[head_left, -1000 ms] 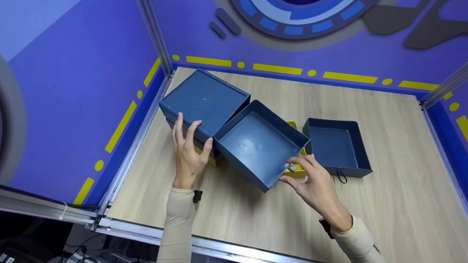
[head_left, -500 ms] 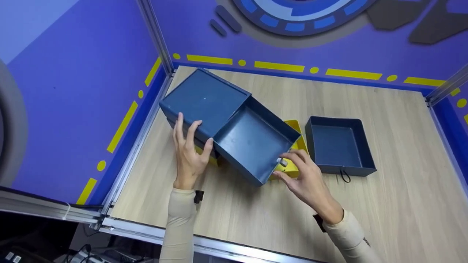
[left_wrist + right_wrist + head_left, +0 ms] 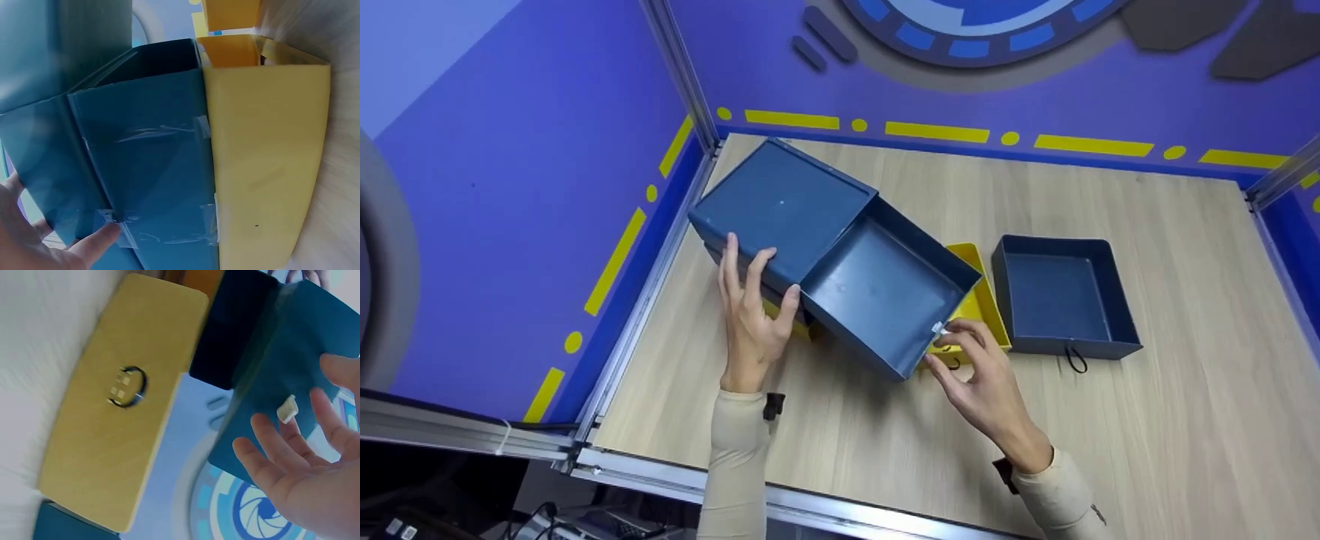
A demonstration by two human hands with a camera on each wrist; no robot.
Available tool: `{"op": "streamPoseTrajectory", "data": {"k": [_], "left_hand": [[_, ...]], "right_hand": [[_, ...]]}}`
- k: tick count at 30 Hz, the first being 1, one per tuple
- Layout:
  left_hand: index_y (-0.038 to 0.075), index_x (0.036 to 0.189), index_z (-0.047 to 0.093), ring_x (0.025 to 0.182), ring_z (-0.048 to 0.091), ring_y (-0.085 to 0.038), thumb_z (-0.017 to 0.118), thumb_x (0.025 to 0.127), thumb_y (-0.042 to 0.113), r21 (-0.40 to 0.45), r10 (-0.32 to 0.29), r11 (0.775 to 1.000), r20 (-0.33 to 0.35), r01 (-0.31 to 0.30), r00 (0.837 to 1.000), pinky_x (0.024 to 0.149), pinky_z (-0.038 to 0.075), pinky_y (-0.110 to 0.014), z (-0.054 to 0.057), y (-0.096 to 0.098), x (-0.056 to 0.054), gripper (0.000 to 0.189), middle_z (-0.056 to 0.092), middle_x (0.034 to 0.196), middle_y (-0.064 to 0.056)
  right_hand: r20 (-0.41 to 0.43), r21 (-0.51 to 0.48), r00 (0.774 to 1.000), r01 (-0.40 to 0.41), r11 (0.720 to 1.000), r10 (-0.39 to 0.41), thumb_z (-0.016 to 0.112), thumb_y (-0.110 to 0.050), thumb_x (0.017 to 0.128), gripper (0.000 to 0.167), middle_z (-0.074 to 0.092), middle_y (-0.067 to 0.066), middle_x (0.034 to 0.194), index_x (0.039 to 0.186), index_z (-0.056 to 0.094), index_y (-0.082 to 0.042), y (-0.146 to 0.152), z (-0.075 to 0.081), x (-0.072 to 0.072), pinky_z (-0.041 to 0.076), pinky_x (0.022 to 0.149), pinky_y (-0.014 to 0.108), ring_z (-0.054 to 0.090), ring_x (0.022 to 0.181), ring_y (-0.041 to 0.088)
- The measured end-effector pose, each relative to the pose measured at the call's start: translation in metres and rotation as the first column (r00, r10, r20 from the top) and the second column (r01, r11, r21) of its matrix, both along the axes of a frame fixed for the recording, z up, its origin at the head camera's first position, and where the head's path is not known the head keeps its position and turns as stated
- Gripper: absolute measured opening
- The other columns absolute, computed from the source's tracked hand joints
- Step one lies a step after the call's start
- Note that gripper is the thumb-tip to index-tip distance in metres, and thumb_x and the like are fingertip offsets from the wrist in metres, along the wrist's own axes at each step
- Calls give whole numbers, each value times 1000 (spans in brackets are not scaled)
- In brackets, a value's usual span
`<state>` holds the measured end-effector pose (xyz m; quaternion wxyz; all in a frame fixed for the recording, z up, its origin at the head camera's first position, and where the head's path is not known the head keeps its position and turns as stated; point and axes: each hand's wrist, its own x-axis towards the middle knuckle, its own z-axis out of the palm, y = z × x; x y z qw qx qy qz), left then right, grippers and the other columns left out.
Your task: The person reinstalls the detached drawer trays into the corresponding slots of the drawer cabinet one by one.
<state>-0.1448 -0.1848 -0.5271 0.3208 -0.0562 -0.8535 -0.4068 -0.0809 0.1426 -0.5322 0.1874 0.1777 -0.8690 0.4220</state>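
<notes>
A stack of drawer cases stands at the left, with a dark blue case point(image 3: 784, 202) on top, another dark blue case point(image 3: 146, 169) under it and a yellow case point(image 3: 270, 163) at the bottom; clear tape spans their sides. A dark blue drawer point(image 3: 877, 292) sits partly inside the top case's opening, its inside bare. My left hand point(image 3: 754, 322) rests against the case's near side, fingers extended. At the drawer's front, my right hand point(image 3: 979, 375) touches the panel with spread fingers, around a small whitish pull tab point(image 3: 287, 409).
A yellow drawer point(image 3: 994, 315) with a black loop pull point(image 3: 138, 388) lies on the wooden table point(image 3: 1185, 420), partly under the blue one. To its right lies another dark blue drawer point(image 3: 1057, 300). Purple panels point(image 3: 547, 150) wall the back and sides.
The blue drawer has lined up with the top case's opening and slid a little inward, the right hand moving left with it. The left hand has stayed on the case.
</notes>
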Motion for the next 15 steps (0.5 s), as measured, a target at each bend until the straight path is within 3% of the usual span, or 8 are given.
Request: {"op": "streamPoseTrajectory", "data": {"k": [5, 15], "left_hand": [[19, 144, 61, 163, 19, -41, 64, 97, 45, 32, 3, 999, -55, -1, 998, 124, 21, -75, -3, 1, -5, 54, 20, 177, -18], [16, 139, 62, 162, 20, -41, 61, 94, 42, 92, 29, 996, -100, -20, 995, 124, 19, -76, -13, 11, -11, 52, 21, 177, -19]], "right_hand": [[-35, 2, 999, 6, 1000, -6, 86, -7, 88, 23, 68, 7, 127, 107, 75, -13, -3, -4, -6, 57, 94, 35, 69, 111, 23], [-75, -174, 997, -1, 985, -12, 81, 8, 88, 21, 71, 5, 113, 100, 74, -7, -8, -10, -8, 58, 92, 17, 71, 101, 21]]}}
